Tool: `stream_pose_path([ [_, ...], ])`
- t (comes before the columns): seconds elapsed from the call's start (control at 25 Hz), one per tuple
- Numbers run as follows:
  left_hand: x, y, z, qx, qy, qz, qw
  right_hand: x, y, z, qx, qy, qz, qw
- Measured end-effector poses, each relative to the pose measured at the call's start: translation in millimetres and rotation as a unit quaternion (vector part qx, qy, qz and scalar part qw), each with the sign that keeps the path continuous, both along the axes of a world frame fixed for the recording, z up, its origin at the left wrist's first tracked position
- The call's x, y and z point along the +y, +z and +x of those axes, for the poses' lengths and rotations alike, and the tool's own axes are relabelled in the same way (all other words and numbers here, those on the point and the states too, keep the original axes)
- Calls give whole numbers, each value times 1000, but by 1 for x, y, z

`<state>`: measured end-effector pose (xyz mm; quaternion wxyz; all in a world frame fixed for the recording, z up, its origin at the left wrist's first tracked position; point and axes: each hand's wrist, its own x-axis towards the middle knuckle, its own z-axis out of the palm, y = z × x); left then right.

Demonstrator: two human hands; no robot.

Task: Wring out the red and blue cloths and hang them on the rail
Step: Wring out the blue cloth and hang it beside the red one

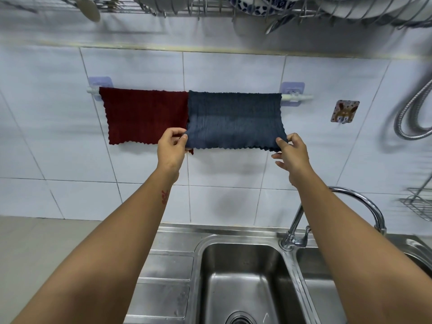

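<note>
White tiled wall (140, 178) fills most of the view, with a stainless steel double sink (245, 277) and its curved chrome tap (364, 204) well below the fingers. Overhead there's a wire dish rack (210, 5) loaded with bowls. The white plastic rail (298, 97) sits above the fingers, with the dark blue waffle cloth (233, 120) draped over it and the dark red waffle cloth (142, 115) beside it, edges touching. Left hand (171, 148) fingers pinch the blue cloth's lower left corner, and right hand (292, 152) fingers pinch its lower right corner. A small patterned sticky hook (344, 112) is off beyond the right fingers. No readable writing anywhere.
</note>
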<state>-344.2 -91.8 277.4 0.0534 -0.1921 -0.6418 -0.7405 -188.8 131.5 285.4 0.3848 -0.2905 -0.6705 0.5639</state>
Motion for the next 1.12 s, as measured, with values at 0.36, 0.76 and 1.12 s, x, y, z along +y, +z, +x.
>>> stream_pose_path([
  [0.36,-4,3,-9,-1,19,-43,999,2,-2,1,0,1,51,999],
  [0.76,-7,1,-17,1,4,-83,997,12,-7,7,30,18,-28,999],
  [1.12,-8,-2,-20,-10,-26,-75,997,13,-9,5,21,22,3,1000],
])
